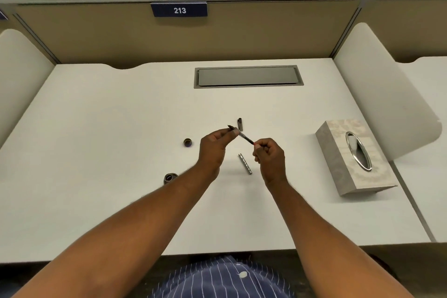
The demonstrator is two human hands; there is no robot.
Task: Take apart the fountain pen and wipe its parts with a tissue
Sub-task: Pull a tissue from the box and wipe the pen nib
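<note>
Above the white desk (121, 128) I hold the pen's inner section (244, 138), nib end to the left. My left hand (214, 146) pinches the nib end, with the dark nib tip poking out past my fingers. My right hand (269, 155) pinches the other end, the thin dark converter. The silver pen barrel (245, 163) lies on the desk just below, between my hands. The dark pen cap (240, 124) lies a little beyond them. A grey tissue box (355, 157) with a white tissue in its oval slot stands at the right.
An open ink bottle (170, 178) stands by my left forearm, and its round lid (187, 142) lies left of my left hand. A grey cable hatch (248, 76) is set into the desk's far side. Partitions rise at the back and both sides.
</note>
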